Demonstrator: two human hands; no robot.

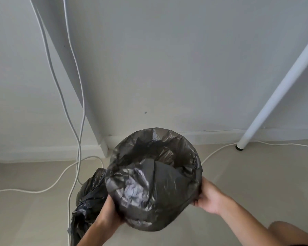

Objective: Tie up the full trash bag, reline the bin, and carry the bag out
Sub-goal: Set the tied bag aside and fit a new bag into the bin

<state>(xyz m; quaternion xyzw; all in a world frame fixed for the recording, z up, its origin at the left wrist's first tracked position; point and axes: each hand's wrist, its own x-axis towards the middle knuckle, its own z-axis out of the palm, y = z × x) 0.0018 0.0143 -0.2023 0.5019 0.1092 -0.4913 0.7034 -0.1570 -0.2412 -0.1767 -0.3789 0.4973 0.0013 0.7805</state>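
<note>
A round bin (pixel 167 206) stands on the floor at lower centre, wrapped in a fresh dark liner (pixel 155 153) folded down over its rim and outer wall. My left hand (pixel 110 212) presses the liner against the bin's near-left side. On the right side, my right hand (pixel 210 197) grips the liner's folded edge. The full black trash bag (pixel 89 194) lies on the floor just left of the bin, partly hidden behind my left forearm; its neck looks twisted shut.
Several white cables (pixel 76 139) hang down the wall and trail across the floor left and behind the bin. A white table leg (pixel 274 96) slants down to the floor at the right. The wall with its skirting board (pixel 43 151) stands close behind. My knee (pixel 295 233) shows at the bottom right.
</note>
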